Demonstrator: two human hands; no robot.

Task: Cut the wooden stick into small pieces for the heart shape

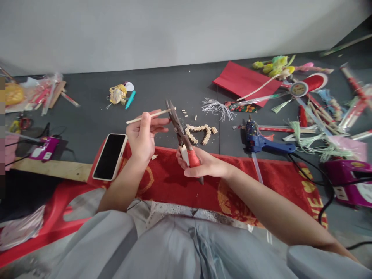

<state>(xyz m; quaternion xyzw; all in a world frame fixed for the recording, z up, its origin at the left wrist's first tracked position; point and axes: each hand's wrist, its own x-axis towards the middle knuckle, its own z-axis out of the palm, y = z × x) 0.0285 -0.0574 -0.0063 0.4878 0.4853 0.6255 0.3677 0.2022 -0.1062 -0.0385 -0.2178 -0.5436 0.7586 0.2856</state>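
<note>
My left hand (pixel 143 133) pinches a thin pale wooden stick (pixel 135 120) between thumb and fingers. The stick's far end lies between the blades of a pair of snips (pixel 181 133). My right hand (pixel 200 162) is wrapped around the snips' handles, one of which shows red wrapping. Beyond the snips, a heart-shaped outline of short wooden pieces (pixel 209 133) lies on the dark table. Several tiny cut pieces (pixel 185 113) are scattered just behind it.
A red towel (pixel 174 182) covers the table's front edge, with a phone (pixel 109 157) at its left. On the right are a blue glue gun (pixel 255 141), red paper (pixel 244 81), a ribbon spool (pixel 299 88) and purple boxes (pixel 351 193) with cords. A teal pen (pixel 130 100) lies back left.
</note>
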